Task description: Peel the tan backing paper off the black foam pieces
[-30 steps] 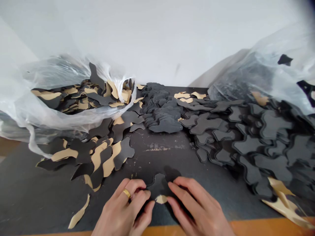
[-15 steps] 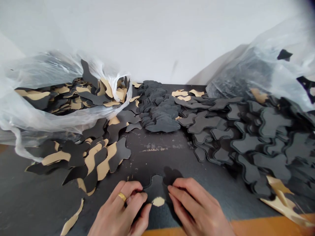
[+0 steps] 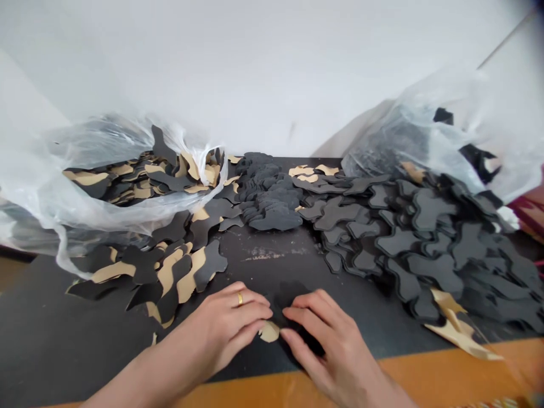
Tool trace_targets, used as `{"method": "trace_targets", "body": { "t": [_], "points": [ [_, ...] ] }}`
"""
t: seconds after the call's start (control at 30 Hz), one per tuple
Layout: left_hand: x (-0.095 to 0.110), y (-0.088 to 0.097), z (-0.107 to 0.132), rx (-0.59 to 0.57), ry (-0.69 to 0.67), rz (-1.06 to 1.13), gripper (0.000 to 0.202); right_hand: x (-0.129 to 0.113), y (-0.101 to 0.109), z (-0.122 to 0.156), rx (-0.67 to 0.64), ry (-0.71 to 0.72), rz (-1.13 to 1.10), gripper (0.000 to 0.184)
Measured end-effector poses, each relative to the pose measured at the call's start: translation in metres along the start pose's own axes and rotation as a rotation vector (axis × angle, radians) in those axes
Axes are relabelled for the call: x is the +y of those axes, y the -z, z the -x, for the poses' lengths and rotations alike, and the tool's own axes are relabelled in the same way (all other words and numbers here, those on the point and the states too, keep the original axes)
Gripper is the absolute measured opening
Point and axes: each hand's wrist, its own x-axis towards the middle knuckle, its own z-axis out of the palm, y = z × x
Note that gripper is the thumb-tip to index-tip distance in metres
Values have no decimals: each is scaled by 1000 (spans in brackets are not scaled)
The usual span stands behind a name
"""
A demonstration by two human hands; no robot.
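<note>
A black foam cut-out (image 3: 285, 299) lies on the dark table top (image 3: 272, 260) near the front edge, between my two hands. A small tan flap of backing paper (image 3: 269, 332) is turned up at its near corner. My left hand (image 3: 227, 323), with a gold ring, has its fingers closed together, the fingertips pinching at that tan flap. My right hand (image 3: 325, 340) presses its fingers down on the right side of the same black piece and holds it in place.
A clear plastic bag (image 3: 106, 175) of black-and-tan pieces lies at the left, with loose ones (image 3: 170, 272) spilled before it. A stack of black pieces (image 3: 272, 198) stands at the back. A wide heap (image 3: 416, 238) and a second bag (image 3: 429, 141) fill the right. An orange edge (image 3: 425, 374) runs along the front.
Both hands have slid a little further onto the table with the black piece, and my left forearm now shows. The tan flap stays between the fingertips. The view has shifted.
</note>
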Motion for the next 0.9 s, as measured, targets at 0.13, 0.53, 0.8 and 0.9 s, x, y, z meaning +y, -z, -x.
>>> {"method": "trace_targets", "body": {
  "t": [0.13,0.53,0.8,0.9],
  "points": [
    [-9,3,2,13,107,110,26,0,2,0,-35,127,93,40],
    [-9,8,1,-26,195,192,30,-5,-1,-17,-38,291,339,31],
    [-10,7,0,-7,198,175,27,-3,0,-21,-5,380,480,22],
    [-9,8,-2,-7,191,158,27,-5,-3,-25,-5,421,494,22]
  ]
}}
